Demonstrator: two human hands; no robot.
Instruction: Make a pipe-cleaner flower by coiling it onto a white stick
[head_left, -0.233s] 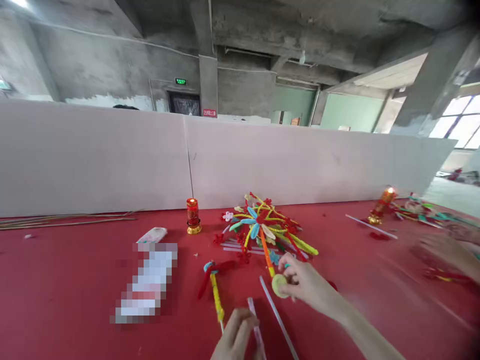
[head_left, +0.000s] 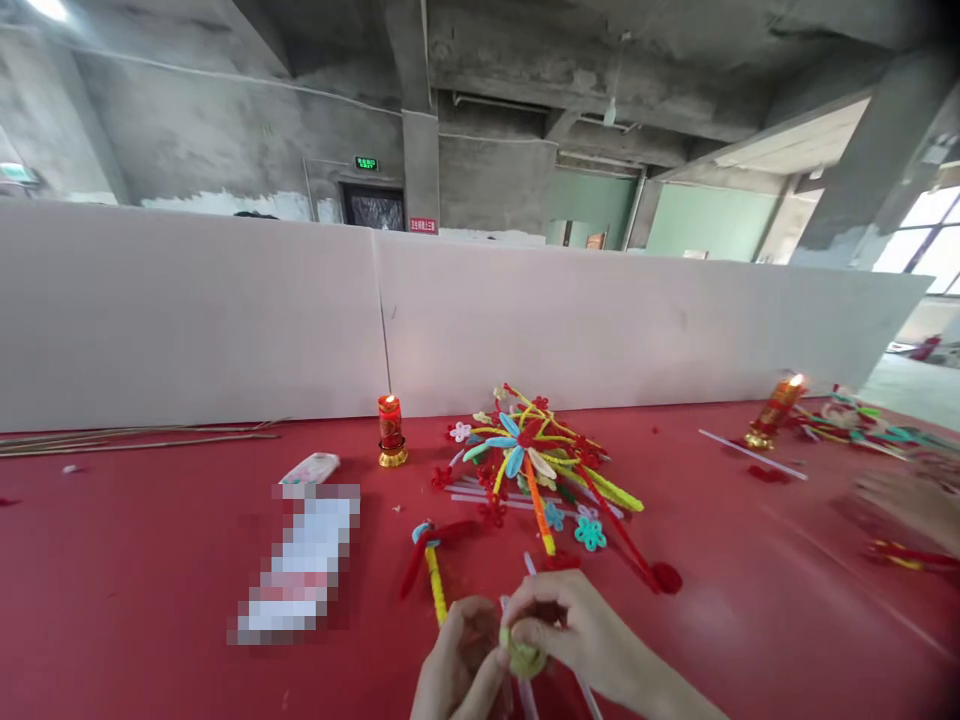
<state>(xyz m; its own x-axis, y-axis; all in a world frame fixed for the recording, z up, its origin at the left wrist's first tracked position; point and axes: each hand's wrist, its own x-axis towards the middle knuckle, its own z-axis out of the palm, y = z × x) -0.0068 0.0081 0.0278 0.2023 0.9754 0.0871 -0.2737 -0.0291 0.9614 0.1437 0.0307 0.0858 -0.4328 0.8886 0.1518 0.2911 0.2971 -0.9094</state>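
Observation:
My right hand (head_left: 577,625) pinches a small pale green pipe-cleaner coil (head_left: 523,657) near the bottom edge of the head view. My left hand (head_left: 459,665) meets it there, fingers closed around a clear plastic stick (head_left: 525,690) that runs under the coil. Just beyond my hands lies a yellow pipe-cleaner stem with a red and blue top (head_left: 431,570). Farther back sits a heap of coloured pipe-cleaner flowers (head_left: 536,455), with a teal flower (head_left: 590,532) and a long red stem (head_left: 626,545) at its near side.
A red cloth table (head_left: 150,560) carries a lit red candle lamp (head_left: 391,431), a blurred white packet (head_left: 296,565) and thin sticks (head_left: 135,438) at the left. A white partition (head_left: 562,320) backs the table. Another person's hand (head_left: 911,500) and a second candle lamp (head_left: 772,412) are at right.
My right hand drew back from the flower heap with the green coil and joined my left hand at the clear stick. The other person's hand stays blurred at right.

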